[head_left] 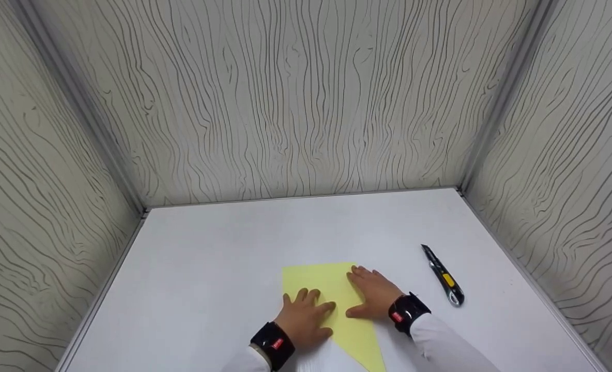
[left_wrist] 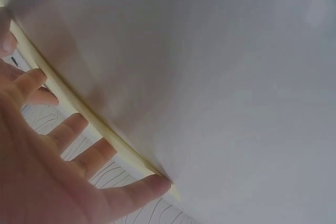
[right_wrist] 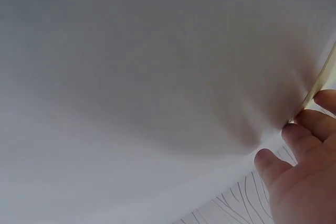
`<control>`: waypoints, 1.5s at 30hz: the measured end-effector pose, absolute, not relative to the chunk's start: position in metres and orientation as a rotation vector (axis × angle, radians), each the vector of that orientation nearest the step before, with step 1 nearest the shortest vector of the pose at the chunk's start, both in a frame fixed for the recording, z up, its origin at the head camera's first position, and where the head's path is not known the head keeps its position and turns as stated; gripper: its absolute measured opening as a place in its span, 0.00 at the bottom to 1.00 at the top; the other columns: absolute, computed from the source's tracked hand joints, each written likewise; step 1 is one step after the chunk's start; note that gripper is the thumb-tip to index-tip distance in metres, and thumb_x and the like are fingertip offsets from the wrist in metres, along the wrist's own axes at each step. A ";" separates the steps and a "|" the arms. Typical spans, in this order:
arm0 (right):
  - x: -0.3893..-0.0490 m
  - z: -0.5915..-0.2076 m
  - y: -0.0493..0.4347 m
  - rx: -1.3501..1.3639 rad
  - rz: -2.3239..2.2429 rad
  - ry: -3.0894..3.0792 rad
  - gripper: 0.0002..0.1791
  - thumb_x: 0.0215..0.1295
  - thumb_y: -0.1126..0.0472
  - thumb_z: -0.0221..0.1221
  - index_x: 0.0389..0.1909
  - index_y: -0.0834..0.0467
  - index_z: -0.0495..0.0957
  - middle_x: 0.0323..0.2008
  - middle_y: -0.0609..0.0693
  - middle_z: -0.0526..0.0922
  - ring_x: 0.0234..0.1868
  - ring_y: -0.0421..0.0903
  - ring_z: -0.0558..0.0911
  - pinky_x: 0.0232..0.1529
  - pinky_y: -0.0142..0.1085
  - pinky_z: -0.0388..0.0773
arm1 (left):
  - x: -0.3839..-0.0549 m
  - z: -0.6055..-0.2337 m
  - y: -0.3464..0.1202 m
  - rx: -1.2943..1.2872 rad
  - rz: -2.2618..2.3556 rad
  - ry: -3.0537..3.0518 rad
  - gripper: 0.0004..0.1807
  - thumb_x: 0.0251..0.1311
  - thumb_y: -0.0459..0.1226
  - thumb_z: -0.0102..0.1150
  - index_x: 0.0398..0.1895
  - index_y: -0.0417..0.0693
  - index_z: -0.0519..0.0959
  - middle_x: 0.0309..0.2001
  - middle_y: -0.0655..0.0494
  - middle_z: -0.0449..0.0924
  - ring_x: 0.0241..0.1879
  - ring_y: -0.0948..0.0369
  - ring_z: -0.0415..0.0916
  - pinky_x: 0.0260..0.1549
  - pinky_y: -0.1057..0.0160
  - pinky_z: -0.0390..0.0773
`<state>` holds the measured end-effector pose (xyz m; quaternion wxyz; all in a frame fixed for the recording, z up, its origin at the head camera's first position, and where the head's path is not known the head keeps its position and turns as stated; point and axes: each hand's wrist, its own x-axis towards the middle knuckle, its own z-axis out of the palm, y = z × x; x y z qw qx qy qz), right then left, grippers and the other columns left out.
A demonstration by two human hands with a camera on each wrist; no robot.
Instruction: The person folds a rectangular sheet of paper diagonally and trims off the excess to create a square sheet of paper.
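Observation:
A sheet of yellow paper (head_left: 316, 277), folded so that its near part narrows to a point, lies flat on the white table. My left hand (head_left: 303, 320) rests on its left part, fingers spread and fairly straight. On the right edge lies my right hand (head_left: 376, 294), its fingers reaching toward the far right corner and its thumb out over the middle. In the left wrist view the fingertips of the left hand (left_wrist: 68, 150) press along the thin paper edge (left_wrist: 126, 150). The right wrist view has the right hand (right_wrist: 307, 161) with its fingertips at the paper's edge (right_wrist: 323, 77).
A black utility knife (head_left: 443, 276) with a yellow slider lies on the table (head_left: 208, 268) to the right of the right hand. Wood-patterned panels (head_left: 295, 103) stand behind and on both sides, joined by grey metal corner posts (head_left: 502, 98).

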<state>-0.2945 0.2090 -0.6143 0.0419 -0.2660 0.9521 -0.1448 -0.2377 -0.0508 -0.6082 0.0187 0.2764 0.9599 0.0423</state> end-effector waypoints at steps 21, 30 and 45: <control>-0.279 -0.603 0.191 -0.749 -0.742 2.865 0.46 0.54 0.54 0.79 0.72 0.65 0.73 0.61 0.65 0.85 0.60 0.63 0.84 0.64 0.59 0.81 | -0.232 -0.606 -0.054 0.899 0.061 3.014 0.32 0.69 0.65 0.60 0.75 0.76 0.75 0.73 0.50 0.75 0.73 0.42 0.72 0.61 0.26 0.76; -0.274 -0.590 0.179 -0.720 -1.053 2.779 0.34 0.56 0.72 0.69 0.68 0.63 0.77 0.52 0.60 0.89 0.45 0.51 0.86 0.42 0.42 0.87 | -0.235 -0.606 -0.055 0.893 0.156 2.989 0.31 0.75 0.64 0.54 0.76 0.68 0.74 0.74 0.49 0.74 0.74 0.42 0.71 0.63 0.26 0.75; -0.273 -0.572 0.196 -0.586 -1.419 2.685 0.35 0.60 0.74 0.70 0.70 0.66 0.76 0.65 0.67 0.82 0.56 0.57 0.84 0.48 0.39 0.85 | -0.253 -0.601 -0.068 0.509 0.765 3.167 0.39 0.76 0.52 0.61 0.74 0.29 0.71 0.69 0.25 0.73 0.66 0.34 0.76 0.61 0.39 0.83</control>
